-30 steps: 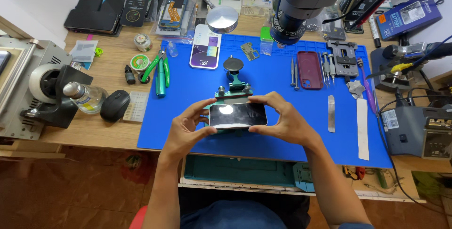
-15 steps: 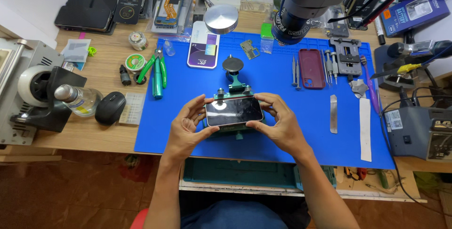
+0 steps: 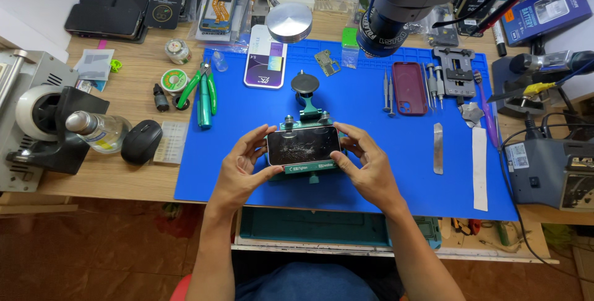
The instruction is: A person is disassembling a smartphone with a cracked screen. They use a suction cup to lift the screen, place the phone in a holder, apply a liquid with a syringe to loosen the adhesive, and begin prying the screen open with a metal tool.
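Both of my hands grip a cracked phone (image 3: pixel 303 145) on the green clamp (image 3: pixel 307 168) at the middle of the blue mat (image 3: pixel 371 183), left hand (image 3: pixel 240 168) pinching its left end, right hand (image 3: pixel 366 165) its right end, green pliers (image 3: pixel 203 94) well left of it.

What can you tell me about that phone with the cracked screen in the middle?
The dark rectangular smartphone lies flat, screen up, long side sideways, on a green clamp fixture on the blue work mat. Its glossy glass shows a web of cracks. The left hand and right hand grip its short ends with their fingertips.
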